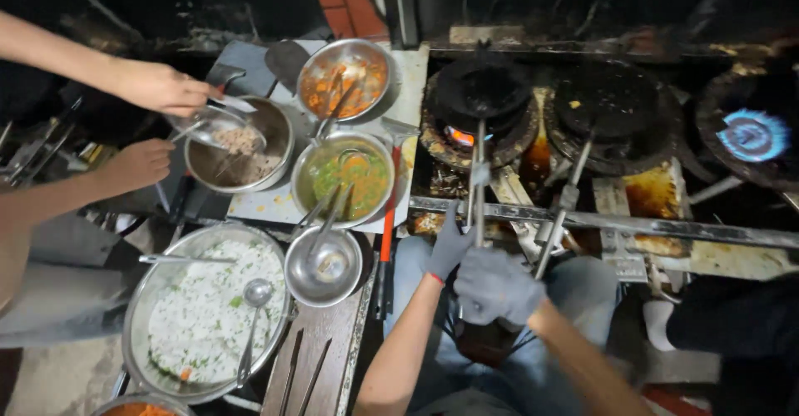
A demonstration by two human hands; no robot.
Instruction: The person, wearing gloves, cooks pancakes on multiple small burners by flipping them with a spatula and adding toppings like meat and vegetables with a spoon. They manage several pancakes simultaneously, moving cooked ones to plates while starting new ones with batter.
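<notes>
Head camera, steep downward view, close over stove [599, 133] (single view)

Both gloved hands are motion-blurred, so the right hand [497, 284] hides whatever its grip is on, and the left hand [449, 245] is smeared around the pan handle [479, 175]. Orange bowl [137, 408] at 7 o'clock is cut off by the edge. The co-worker's arms [50, 50] run out at 9 o'clock. Top's just dark.
</notes>
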